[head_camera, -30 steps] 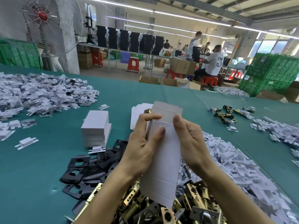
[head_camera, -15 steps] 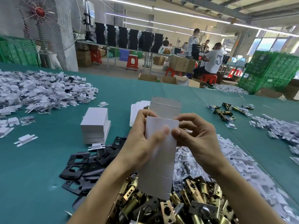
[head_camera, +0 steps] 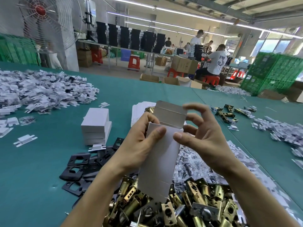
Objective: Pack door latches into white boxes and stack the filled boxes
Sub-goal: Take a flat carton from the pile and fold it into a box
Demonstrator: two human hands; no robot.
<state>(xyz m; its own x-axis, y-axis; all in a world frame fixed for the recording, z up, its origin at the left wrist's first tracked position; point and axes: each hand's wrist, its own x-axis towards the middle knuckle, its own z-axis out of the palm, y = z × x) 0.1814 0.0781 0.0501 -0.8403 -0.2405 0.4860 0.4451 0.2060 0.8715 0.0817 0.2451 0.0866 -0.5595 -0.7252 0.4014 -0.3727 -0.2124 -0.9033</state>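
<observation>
One matte teal table [head_camera: 49,177] spans the strip-lit workshop's foreground. Shiny cylindrical brass latches [head_camera: 188,203] are heaped at bottom centre. Above them, at centre, a smooth white cardboard box [head_camera: 159,161], flap open, is gripped by the left hand [head_camera: 139,145] and pinched by the right hand [head_camera: 203,141], upper fingers spread.
</observation>
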